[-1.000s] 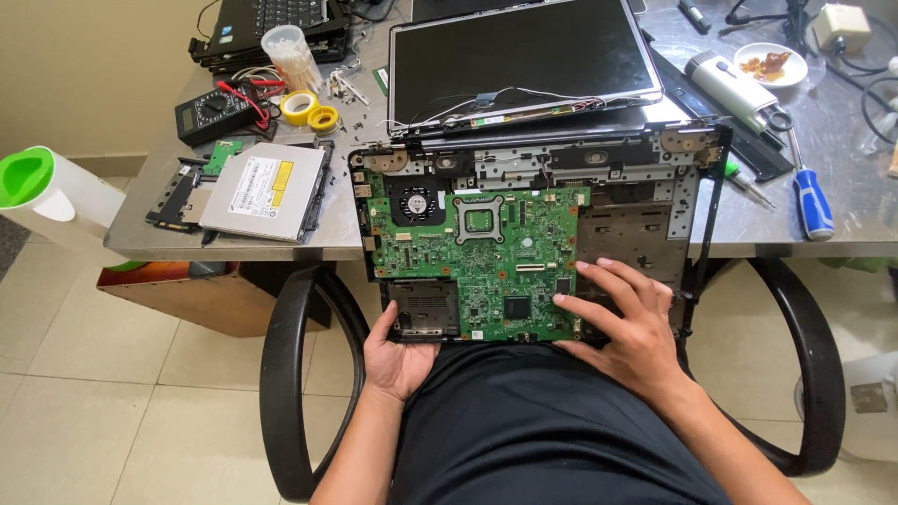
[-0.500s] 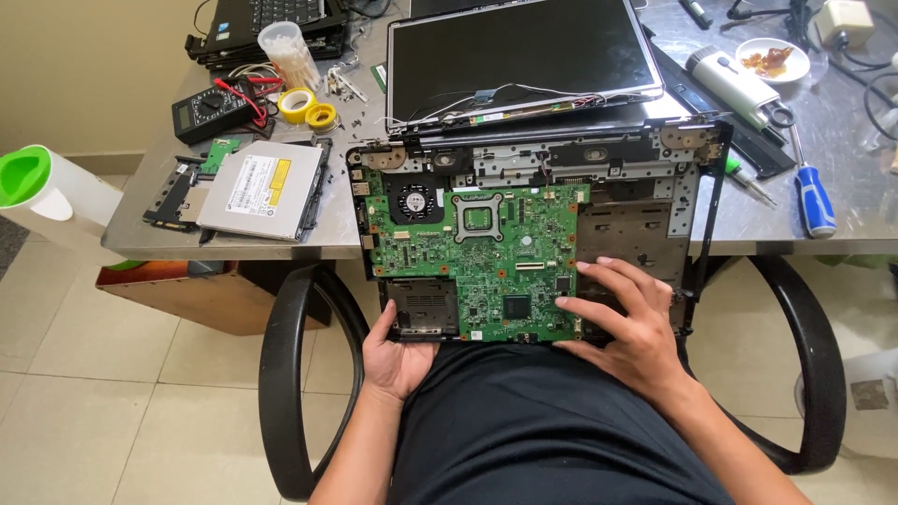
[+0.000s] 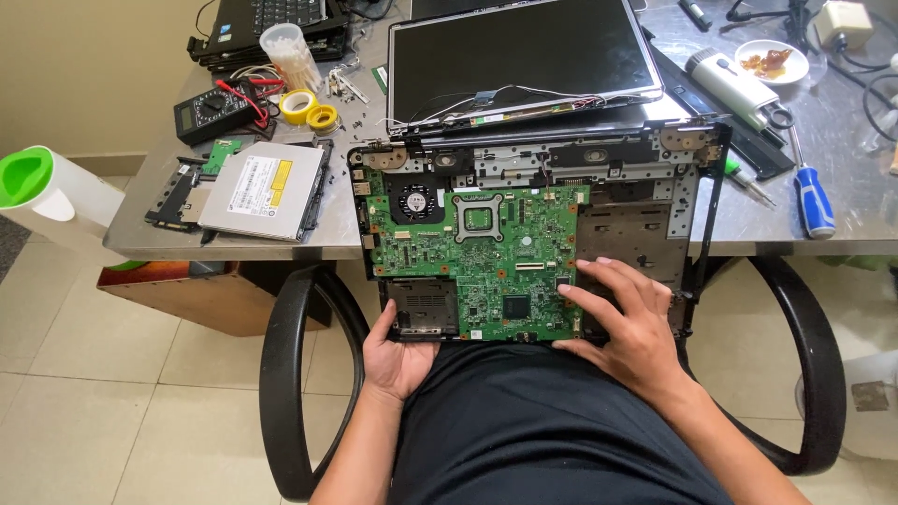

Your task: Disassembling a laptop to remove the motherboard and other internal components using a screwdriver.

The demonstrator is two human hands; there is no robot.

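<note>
An opened laptop base [image 3: 687, 201] rests half on the table edge and half on my lap, its green motherboard [image 3: 477, 257] exposed with a small fan at the upper left. My left hand [image 3: 398, 351] grips the base's near left corner from below, thumb on the edge. My right hand [image 3: 622, 318] lies flat with fingers spread on the bare metal frame at the board's right edge, fingertips touching the board. The detached black screen panel [image 3: 519, 56] lies behind the base, with loose cables along its lower edge.
A silver optical drive [image 3: 262, 187] and small circuit boards lie left of the base. A multimeter [image 3: 215, 112], tape rolls [image 3: 309, 110] and screws sit behind them. A blue-handled screwdriver [image 3: 812, 196] lies right. Black chair armrests [image 3: 290, 374] flank my legs.
Almost nothing differs. Both hands keep their places on the laptop base; the view has only shifted slightly.
</note>
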